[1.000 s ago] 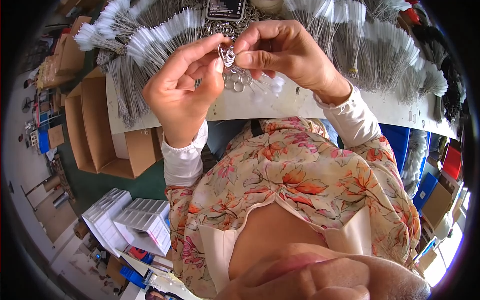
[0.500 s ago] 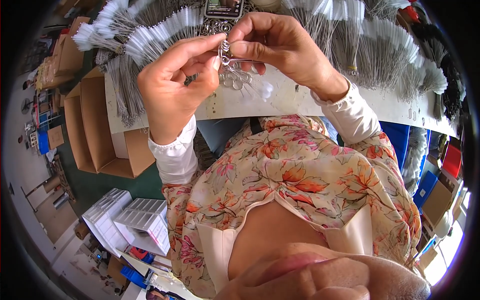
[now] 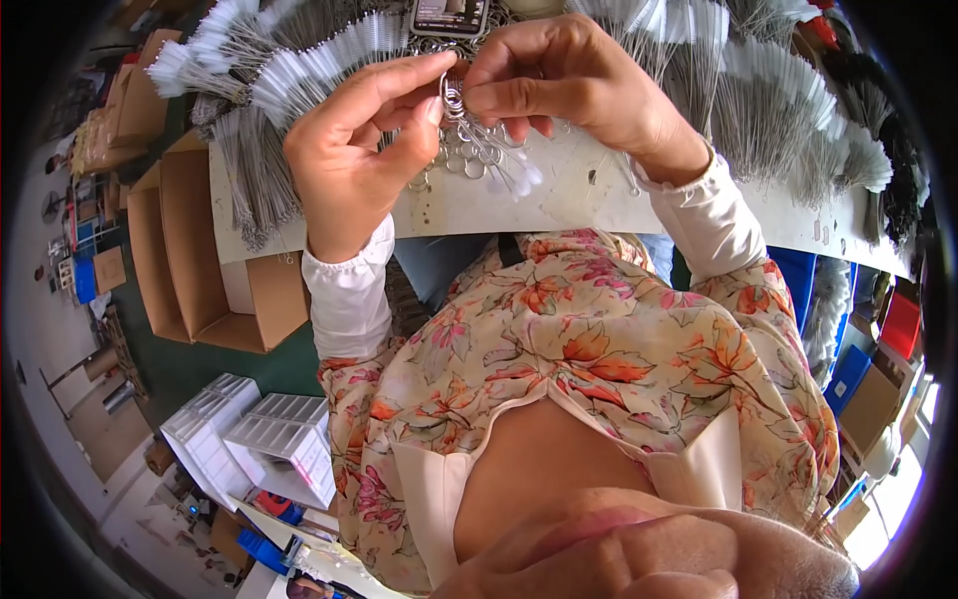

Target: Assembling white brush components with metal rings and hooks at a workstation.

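Both hands are raised over the table's near part, pinching at a small metal split ring [image 3: 445, 98]. My left hand [image 3: 364, 150] grips the ring's left side between thumb and forefinger. My right hand [image 3: 569, 88] is closed at the ring's right side, thumb against forefinger; whether it holds the ring or a wire loop, I cannot tell. Several small wire-handled brushes [image 3: 514, 178] with white bristles hang from the ring by their looped ends, below my right fingers. Loose metal rings [image 3: 465, 160] lie on the table just beneath.
Bundles of white-tipped wire brushes line the table [image 3: 569, 195] at left [image 3: 319, 85] and right [image 3: 763, 110]. A phone [image 3: 449, 16] lies at the far middle. Cardboard boxes [image 3: 180, 255] stand on the floor at left, near white plastic crates [image 3: 284, 444].
The wire handle that lay sideways across the ring now hangs down with the other brushes. My right hand has shifted slightly; my left still pinches the ring.
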The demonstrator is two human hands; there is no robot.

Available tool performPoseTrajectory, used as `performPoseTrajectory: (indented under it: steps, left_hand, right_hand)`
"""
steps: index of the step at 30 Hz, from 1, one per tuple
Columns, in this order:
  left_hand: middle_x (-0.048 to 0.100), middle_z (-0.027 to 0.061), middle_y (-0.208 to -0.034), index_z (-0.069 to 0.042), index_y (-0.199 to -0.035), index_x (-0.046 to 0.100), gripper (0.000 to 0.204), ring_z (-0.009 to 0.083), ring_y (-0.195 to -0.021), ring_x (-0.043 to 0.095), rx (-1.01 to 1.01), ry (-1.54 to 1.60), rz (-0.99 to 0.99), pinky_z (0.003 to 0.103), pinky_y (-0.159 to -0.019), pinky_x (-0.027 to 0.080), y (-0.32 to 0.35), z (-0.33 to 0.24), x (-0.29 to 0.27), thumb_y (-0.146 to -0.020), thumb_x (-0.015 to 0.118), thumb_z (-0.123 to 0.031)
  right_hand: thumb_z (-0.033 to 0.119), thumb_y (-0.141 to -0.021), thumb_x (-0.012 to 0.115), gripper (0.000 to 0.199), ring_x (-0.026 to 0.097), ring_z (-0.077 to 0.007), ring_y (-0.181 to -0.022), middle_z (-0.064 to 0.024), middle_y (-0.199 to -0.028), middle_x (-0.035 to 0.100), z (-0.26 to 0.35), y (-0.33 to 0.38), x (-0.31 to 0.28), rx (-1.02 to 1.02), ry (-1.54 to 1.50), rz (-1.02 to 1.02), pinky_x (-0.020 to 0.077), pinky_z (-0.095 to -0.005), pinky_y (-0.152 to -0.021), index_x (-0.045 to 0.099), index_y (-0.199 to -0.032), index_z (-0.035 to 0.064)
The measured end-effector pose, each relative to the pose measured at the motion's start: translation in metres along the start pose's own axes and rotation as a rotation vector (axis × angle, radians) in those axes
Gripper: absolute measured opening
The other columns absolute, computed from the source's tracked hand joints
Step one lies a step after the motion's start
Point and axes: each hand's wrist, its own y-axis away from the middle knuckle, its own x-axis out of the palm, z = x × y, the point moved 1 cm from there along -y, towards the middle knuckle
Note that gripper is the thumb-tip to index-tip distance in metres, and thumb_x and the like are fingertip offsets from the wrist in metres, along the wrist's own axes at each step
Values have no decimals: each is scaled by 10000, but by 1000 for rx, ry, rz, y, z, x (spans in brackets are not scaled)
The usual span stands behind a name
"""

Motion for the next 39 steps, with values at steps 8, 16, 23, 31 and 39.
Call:
performPoseTrajectory:
  steps: [8, 16, 23, 31, 39]
  left_hand:
    - [566, 18, -791, -13, -934, 649, 103, 87, -687, 532, -7, -176, 123, 212, -623, 447, -7, -3, -8, -853, 619, -69]
    - [519, 1, -707, 41, -970, 579, 169, 40, -566, 419, -465, 520, 1, 185, -500, 357, -1, -8, 6, -910, 543, -113]
    - [535, 16, -717, 35, -1022, 557, 187, 38, -545, 427, -138, -233, 199, 194, -456, 361, -1, -20, 3, -915, 533, -116]
    - [580, 46, -779, 7, -1055, 584, 197, 49, -599, 468, -445, 9, 198, 184, -520, 394, -4, -37, 3, -915, 534, -122]
    - [642, 124, -918, 51, -917, 611, 98, 189, -850, 616, 2, 237, -76, 285, -809, 471, 4, -21, 23, -878, 557, -21]
  right_hand:
    - [158, -875, 607, 156, 576, -61, -632, -11, -752, 626, 0, 13, 18, -98, 162, -216, 471, -206, -554, 630, -916, 9]
    - [150, -882, 596, 171, 540, -52, -614, -12, -756, 609, -5, 22, 17, -68, 9, -211, 446, -191, -544, 607, -941, -10]
    - [149, -867, 618, 168, 486, -40, -593, -6, -742, 604, -2, 21, 16, -165, -15, -162, 404, -191, -534, 622, -944, 0]
    - [147, -861, 632, 161, 486, -42, -582, -7, -738, 612, -1, 27, 18, -166, -27, -207, 400, -190, -523, 630, -937, 6]
    - [125, -848, 646, 129, 496, -37, -592, 0, -744, 609, -5, 28, 35, -322, -61, -283, 417, -188, -517, 635, -905, 9]
